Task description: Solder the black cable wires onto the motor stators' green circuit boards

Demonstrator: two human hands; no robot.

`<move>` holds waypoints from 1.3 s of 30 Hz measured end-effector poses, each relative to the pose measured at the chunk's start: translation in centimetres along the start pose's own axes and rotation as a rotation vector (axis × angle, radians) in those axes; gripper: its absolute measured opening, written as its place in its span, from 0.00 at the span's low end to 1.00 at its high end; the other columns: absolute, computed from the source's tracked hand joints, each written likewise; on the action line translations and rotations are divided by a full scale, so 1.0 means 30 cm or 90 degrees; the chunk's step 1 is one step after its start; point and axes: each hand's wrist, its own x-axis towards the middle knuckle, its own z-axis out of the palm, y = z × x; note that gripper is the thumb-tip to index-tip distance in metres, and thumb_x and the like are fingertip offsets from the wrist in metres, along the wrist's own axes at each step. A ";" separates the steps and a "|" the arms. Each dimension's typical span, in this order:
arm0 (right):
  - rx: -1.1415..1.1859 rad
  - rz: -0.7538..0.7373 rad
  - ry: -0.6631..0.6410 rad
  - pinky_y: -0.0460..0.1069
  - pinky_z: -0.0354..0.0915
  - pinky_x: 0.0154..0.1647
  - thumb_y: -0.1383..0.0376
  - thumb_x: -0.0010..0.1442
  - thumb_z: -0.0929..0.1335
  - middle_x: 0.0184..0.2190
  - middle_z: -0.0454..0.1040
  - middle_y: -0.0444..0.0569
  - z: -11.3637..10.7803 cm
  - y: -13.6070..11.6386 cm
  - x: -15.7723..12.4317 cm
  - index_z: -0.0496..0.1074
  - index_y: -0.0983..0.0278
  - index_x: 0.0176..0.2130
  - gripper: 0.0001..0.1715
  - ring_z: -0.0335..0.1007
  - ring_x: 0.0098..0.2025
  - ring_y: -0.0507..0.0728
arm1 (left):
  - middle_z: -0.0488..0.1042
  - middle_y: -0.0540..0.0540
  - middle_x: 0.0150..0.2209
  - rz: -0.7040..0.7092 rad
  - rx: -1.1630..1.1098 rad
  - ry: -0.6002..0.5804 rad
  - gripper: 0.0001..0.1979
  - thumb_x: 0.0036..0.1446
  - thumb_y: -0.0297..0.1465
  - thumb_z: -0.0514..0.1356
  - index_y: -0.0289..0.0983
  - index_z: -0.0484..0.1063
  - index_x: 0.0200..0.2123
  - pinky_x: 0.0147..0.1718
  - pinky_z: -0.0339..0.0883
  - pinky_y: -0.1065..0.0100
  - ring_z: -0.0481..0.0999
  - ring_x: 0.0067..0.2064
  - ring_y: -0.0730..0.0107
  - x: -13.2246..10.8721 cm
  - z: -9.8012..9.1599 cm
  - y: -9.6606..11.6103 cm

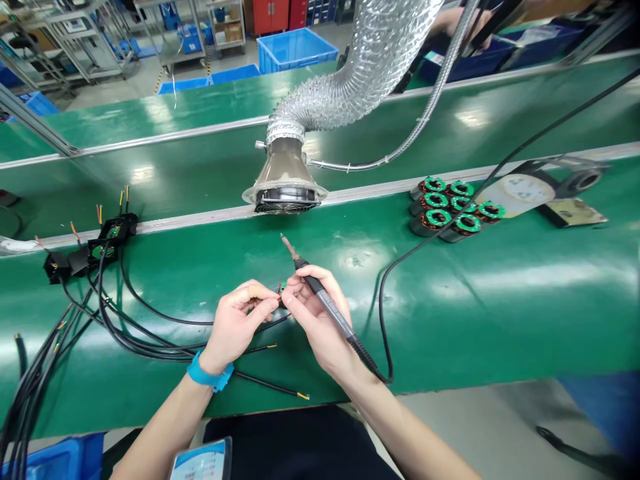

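Note:
My left hand (245,313), with a blue band (211,373) at the wrist, is closed in a pinch at a small part with a bit of green (283,288). The part is mostly hidden between my fingertips. My right hand (320,307) touches the same part with its fingertips and also holds a soldering iron (327,303). The iron's tip points up and away, toward the fume hood (286,177). Black cables (150,340) run under and beside my left hand, with bare coloured wire ends near the table's front edge.
Several copper-wound motor stators (450,207) stand at the right on the green table (500,300). Black housings (107,243) with wires lie at the left. The iron's cord (383,313) loops to the right. Behind are blue bins (297,50) and another person's hand (457,23).

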 end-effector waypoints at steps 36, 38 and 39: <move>-0.209 -0.159 0.202 0.47 0.71 0.40 0.68 0.65 0.74 0.38 0.70 0.43 0.048 0.086 -0.077 0.70 0.60 0.46 0.11 0.70 0.37 0.52 | 0.73 0.48 0.34 0.098 0.069 0.158 0.07 0.64 0.33 0.68 0.37 0.80 0.33 0.35 0.70 0.74 0.75 0.35 0.73 -0.017 0.086 -0.035; -0.197 -0.173 0.191 0.47 0.71 0.42 0.69 0.66 0.74 0.39 0.69 0.43 0.053 0.096 -0.081 0.71 0.60 0.46 0.11 0.70 0.38 0.52 | 0.74 0.47 0.34 0.094 0.066 0.160 0.08 0.63 0.34 0.69 0.36 0.80 0.33 0.35 0.71 0.73 0.75 0.36 0.72 -0.013 0.084 -0.039; -0.188 -0.179 0.188 0.48 0.71 0.43 0.69 0.66 0.74 0.40 0.69 0.44 0.054 0.098 -0.081 0.70 0.60 0.47 0.11 0.71 0.39 0.52 | 0.74 0.47 0.34 0.092 0.069 0.155 0.08 0.63 0.34 0.69 0.36 0.80 0.33 0.35 0.71 0.73 0.75 0.36 0.72 -0.013 0.082 -0.040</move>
